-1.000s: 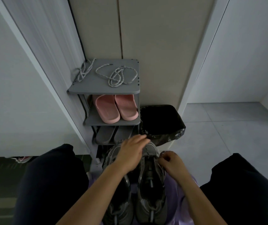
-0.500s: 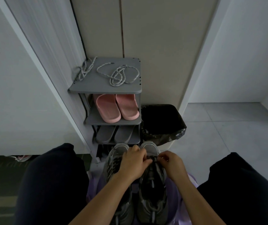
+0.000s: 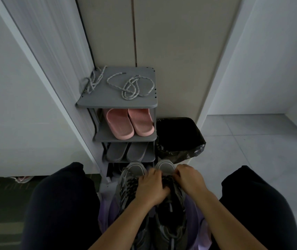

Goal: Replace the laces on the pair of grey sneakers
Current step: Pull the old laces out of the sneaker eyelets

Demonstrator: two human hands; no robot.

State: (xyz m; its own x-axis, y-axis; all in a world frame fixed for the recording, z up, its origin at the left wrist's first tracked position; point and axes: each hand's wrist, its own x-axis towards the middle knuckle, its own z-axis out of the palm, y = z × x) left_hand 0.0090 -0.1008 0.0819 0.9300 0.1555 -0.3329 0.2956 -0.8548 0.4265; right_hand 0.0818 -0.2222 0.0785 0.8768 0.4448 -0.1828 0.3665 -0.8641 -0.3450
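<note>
Right hand [image 3: 191, 179] on sneaker [image 3: 166, 166], tiled floor [image 3: 252, 150]

I see a grey shoe rack [image 3: 116, 104] standing against a beige panel [image 3: 180, 51], with pink slippers [image 3: 129, 123] on its middle shelf and grey slippers [image 3: 127, 151] on the shelf below. A black-lined bin [image 3: 178, 138] sits just beside the rack on the pale tiled floor [image 3: 252, 141]. Low at far left lies something pinkish [image 3: 20, 178], possibly a shoe.
</note>
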